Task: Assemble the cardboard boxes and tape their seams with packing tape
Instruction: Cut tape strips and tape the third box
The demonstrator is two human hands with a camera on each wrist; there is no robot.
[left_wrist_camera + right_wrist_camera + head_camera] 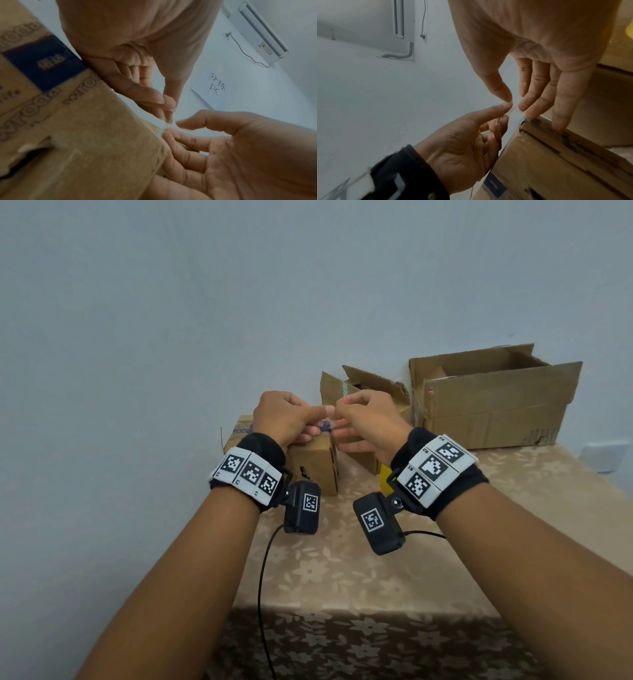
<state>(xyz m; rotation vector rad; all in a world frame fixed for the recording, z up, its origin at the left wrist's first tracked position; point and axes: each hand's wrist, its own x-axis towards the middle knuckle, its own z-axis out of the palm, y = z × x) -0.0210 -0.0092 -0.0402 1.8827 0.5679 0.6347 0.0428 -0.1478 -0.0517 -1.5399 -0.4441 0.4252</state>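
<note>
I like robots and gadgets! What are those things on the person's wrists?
Each bare forearm wears a black wristband carrying three white tiles with black square codes. A small black camera with its own code tag hangs under each wrist, trailing a thin black cable.

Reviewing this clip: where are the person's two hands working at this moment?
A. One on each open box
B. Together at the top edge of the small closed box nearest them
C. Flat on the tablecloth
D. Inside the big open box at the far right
B: the left hand and right hand meet fingertip to fingertip over the small closed box, pinching a thin clear strip at its top corner.
</note>
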